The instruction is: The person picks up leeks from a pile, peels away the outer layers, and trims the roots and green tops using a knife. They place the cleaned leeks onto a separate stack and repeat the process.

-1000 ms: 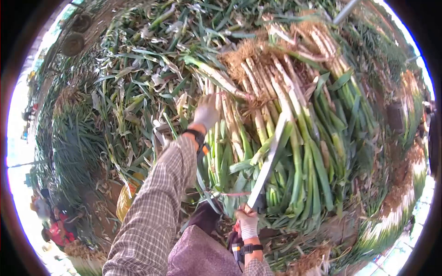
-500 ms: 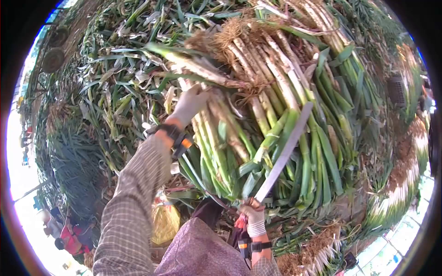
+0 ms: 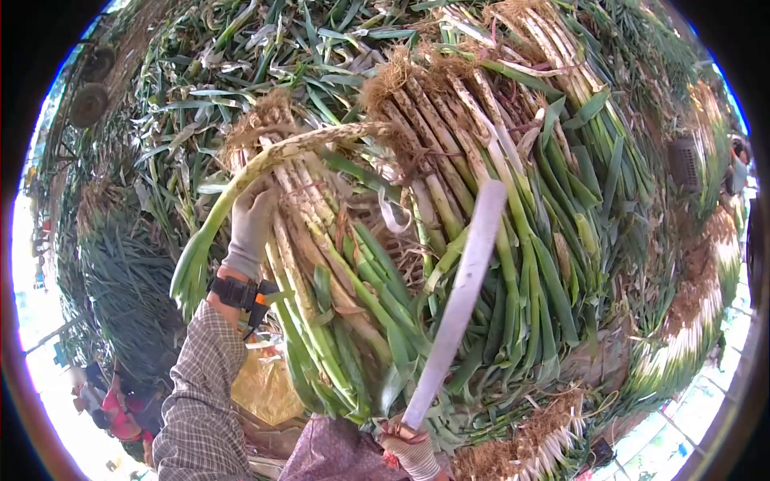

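My gloved left hand (image 3: 252, 215) is closed around the left side of a bundle of long green onions (image 3: 309, 232), near the root end. The bundle's roots point up and away, and its green leaves reach down towards me. A single bent green onion (image 3: 277, 156) lies across the top of it, its leaves hanging to the left. In my right hand (image 3: 413, 450), also gloved and low in the view, is the handle of a long knife (image 3: 461, 293). Its broad blade with a rounded tip points up, over more green onions (image 3: 513, 224) to the right.
Loose leaves and trimmings (image 3: 184, 136) cover the heap at the left and back. Another row of green onions (image 3: 561, 48) lies at the upper right. Trimmed white stalks (image 3: 682, 345) are stacked at the right. A yellow bag (image 3: 269, 389) is near my left forearm. People (image 3: 120, 413) are at the lower left.
My left hand has moved left, and the bundle has shifted left and towards me, opening a gap beside the others. My right hand and the knife have come lower and slightly left.
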Tool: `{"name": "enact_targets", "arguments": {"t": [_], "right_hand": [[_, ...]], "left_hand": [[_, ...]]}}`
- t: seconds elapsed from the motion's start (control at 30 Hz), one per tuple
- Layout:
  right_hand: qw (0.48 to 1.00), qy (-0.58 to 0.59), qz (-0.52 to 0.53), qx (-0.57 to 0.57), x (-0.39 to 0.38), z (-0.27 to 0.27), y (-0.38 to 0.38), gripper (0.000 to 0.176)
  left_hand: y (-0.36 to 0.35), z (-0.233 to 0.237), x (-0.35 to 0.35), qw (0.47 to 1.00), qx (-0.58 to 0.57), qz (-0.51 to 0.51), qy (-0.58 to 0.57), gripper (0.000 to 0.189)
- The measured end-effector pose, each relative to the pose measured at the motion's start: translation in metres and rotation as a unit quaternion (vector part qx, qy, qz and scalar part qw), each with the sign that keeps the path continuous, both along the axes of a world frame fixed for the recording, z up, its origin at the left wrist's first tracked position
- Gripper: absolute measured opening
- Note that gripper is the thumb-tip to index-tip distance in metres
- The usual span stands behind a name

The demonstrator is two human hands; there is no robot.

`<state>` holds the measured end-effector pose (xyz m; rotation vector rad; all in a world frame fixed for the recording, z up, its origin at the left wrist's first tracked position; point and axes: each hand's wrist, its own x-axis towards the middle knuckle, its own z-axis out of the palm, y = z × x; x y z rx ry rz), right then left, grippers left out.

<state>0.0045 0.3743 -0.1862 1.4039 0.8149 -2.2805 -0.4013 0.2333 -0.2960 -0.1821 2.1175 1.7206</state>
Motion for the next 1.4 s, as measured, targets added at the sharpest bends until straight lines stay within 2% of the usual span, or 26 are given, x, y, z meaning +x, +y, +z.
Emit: {"name": "enact_targets", "arguments": {"t": [0.07,0.13,0.17,0.2,0.23,0.27,0.33,0.37,0.4,0.47,0.53,0.6,0.67,0.73,0.77,0.87,0.9,1.0,1.03,1.13,1.17,1.2,1.23,1.27,1.3,1.4], "right_hand": [[0.999,0.033,-0.019,-0.023,0.03,-0.045,-0.01,0.032],[0.995,-0.004,0.094,-0.022,-0.002,-0.062,0.006,0.029],[0.998,0.057,0.02,-0.01,0.003,-0.1,-0.002,0.024],[0.995,0.004,0.101,0.002,-0.013,-0.108,0.011,0.022],[0.982,-0.045,0.183,0.006,-0.029,-0.115,0.025,0.02],[0.984,-0.041,0.172,-0.005,-0.024,-0.127,0.03,0.019],[0.996,0.007,0.09,-0.019,-0.003,-0.14,0.036,0.017],[0.998,0.049,0.018,-0.023,0.009,-0.138,0.038,0.016],[0.999,0.021,-0.031,-0.015,-0.005,-0.1,0.057,0.011],[0.993,-0.002,-0.101,0.066,-0.009,-0.059,0.099,0.01],[0.988,0.009,-0.058,0.141,0.013,-0.052,0.152,0.012],[0.981,-0.03,-0.015,0.19,0.018,-0.026,0.205,0.014],[0.961,0.02,-0.087,0.261,0.052,-0.044,0.234,0.015],[0.931,0.074,-0.138,0.331,0.077,-0.065,0.25,0.011],[0.95,0.024,-0.054,0.306,0.088,-0.06,0.266,0.009],[0.953,0.02,-0.047,0.299,0.083,-0.06,0.261,0.007],[0.968,0.011,-0.015,0.25,0.08,-0.059,0.26,0.005],[0.983,0.041,0.06,0.166,0.059,-0.047,0.253,0.014],[0.989,0.012,0.02,0.149,0.059,-0.043,0.245,0.024],[0.986,0.027,0.101,0.13,0.068,-0.025,0.247,0.037],[0.943,0.079,0.204,0.25,0.071,-0.023,0.248,0.042],[0.938,0.092,0.196,0.27,0.072,-0.022,0.247,0.031],[0.932,0.107,0.189,0.29,0.068,-0.017,0.244,0.021],[0.926,0.122,0.177,0.31,0.064,-0.015,0.24,0.012],[0.912,0.095,0.3,0.264,0.064,-0.019,0.253,0.039],[0.866,0.059,0.383,0.317,0.044,-0.041,0.257,0.034]], "left_hand": [[0.007,-0.028,0.0,0.998,0.041,0.027,0.029,0.013],[0.024,-0.06,-0.002,0.998,0.032,0.046,0.022,0.015],[0.035,-0.077,-0.001,0.999,-0.004,0.044,-0.004,0.017],[0.048,-0.092,0.0,0.998,-0.038,0.04,-0.024,0.021],[0.057,-0.104,0.0,0.976,-0.211,-0.045,-0.01,0.033],[0.059,-0.133,0.011,0.918,-0.35,-0.109,0.148,0.04],[0.095,-0.06,0.035,0.944,-0.285,-0.15,0.067,0.045],[0.094,-0.072,0.044,0.913,-0.314,-0.162,0.202,0.046],[0.111,-0.043,0.053,0.933,-0.285,-0.155,0.156,0.042],[0.131,-0.039,0.055,0.939,-0.268,-0.14,0.165,0.038],[0.168,-0.033,0.051,0.932,-0.228,-0.149,0.238,0.033],[0.21,-0.035,0.033,0.915,-0.256,-0.187,0.249,0.033],[0.25,-0.053,0.016,0.885,-0.311,-0.192,0.289,0.035],[0.281,-0.064,0.01,0.85,-0.397,-0.234,0.254,0.038],[0.291,-0.075,0.013,0.835,-0.422,-0.249,0.251,0.035],[0.299,-0.05,0.041,0.807,-0.46,-0.348,0.125,0.044],[0.295,-0.054,0.047,0.795,-0.482,-0.341,0.139,0.041],[0.247,-0.051,0.063,0.91,-0.31,-0.267,0.065,0.03],[0.231,-0.048,0.069,0.926,-0.28,-0.247,0.065,0.029],[0.189,-0.041,0.08,0.96,-0.189,-0.184,0.091,0.02],[0.183,-0.043,0.07,0.969,-0.183,-0.161,0.049,0.018],[0.177,-0.049,0.058,0.975,-0.178,-0.134,0.003,0.017],[0.177,-0.071,0.041,0.967,-0.172,-0.136,0.132,0.017],[0.19,-0.057,0.025,0.986,-0.124,-0.109,0.035,0.02],[0.198,-0.066,0.003,0.975,-0.172,-0.137,0.035,0.023],[0.205,-0.067,-0.005,0.917,-0.314,-0.24,0.05,0.03]]}}
